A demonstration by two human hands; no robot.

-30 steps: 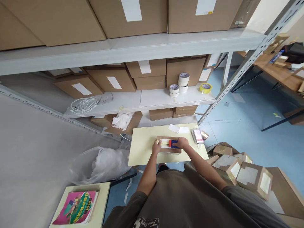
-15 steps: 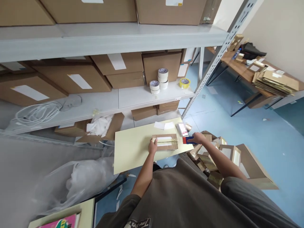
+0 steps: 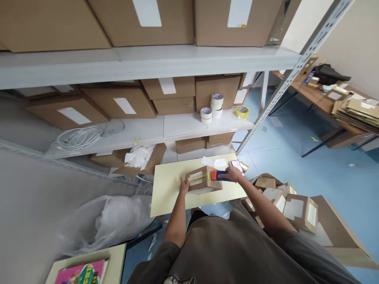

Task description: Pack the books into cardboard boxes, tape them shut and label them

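The right hand [image 3: 233, 174] is wrapped round a blue-and-orange tool [image 3: 222, 176], its orange end set at the right end of the cardboard box [image 3: 205, 185]! That box, centre frame, is held tilted over the pale yellow table [image 3: 164, 189], its left edge clamped by the left hand [image 3: 184, 185]. Just past the tool a phone [image 3: 238, 165] is seen, white slips [image 3: 208, 161] laid nearby. At lower right, cartons [image 3: 298, 209] are heaped; beyond, white tape rolls [image 3: 217, 102] are stacked on the grey shelf [image 3: 183, 125]; far upper right, flattened cardboard [image 3: 359, 113] is piled.
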